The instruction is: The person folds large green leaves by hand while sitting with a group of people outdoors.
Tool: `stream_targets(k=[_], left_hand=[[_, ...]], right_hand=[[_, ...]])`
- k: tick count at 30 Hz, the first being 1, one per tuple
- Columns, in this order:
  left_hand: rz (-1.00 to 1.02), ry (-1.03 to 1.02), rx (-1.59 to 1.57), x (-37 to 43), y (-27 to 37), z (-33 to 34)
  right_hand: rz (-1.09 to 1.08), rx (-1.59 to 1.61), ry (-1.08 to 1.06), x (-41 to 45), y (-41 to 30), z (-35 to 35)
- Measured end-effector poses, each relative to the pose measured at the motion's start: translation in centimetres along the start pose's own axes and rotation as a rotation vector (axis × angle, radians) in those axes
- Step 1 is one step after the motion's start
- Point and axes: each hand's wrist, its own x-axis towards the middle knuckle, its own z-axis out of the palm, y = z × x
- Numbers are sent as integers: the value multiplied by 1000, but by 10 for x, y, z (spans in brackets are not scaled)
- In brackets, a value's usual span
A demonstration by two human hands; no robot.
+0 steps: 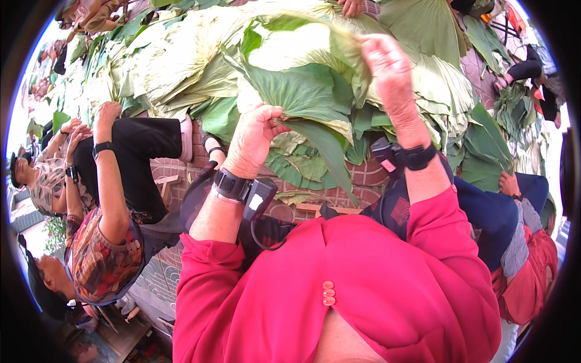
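Pinched between the thumb and fingers of my left hand [256, 138] is a large green lotus leaf [304, 93], whose folds spread to the right and hang down. My right hand [390, 68] is raised, its fingertips closed on the edge of a paler leaf [345, 50]. Whether both hands hold one leaf or two, I cannot tell. Behind and under them lies a broad heap of pale, wilted lotus leaves [181, 54]. More green leaves [308, 165] rest on the ground below my hands.
On the left sits a person [104, 254] in a patterned top; another person [526, 272] on the right holds a green leaf [485, 145]. At the top, another person's hand [352, 7] touches the heap. Reddish paving [363, 181] shows before me.
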Motion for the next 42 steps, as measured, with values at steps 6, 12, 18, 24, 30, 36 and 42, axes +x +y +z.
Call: stream_targets(k=[6,12,18,24,30,36,42], left_hand=[[-8,2,-15,5,-6,0],[-57,28,-44,5,-2,5],[-39,-44,36,3,0,2],[6,-91,89,-1,3,8],[0,-71,43,0,0,1],[14,-77,52,2,-3,-2],[23,-90,58,-1,1,3]], right_hand=[[198,-89,-458,-47,21,49],[197,-110,-556,-47,19,47],[370,62,-534,-44,29,48],[376,78,-484,-44,22,49],[347,83,-434,-41,22,48],[274,13,-282,-29,17,37],[-68,-172,17,-19,12,19]])
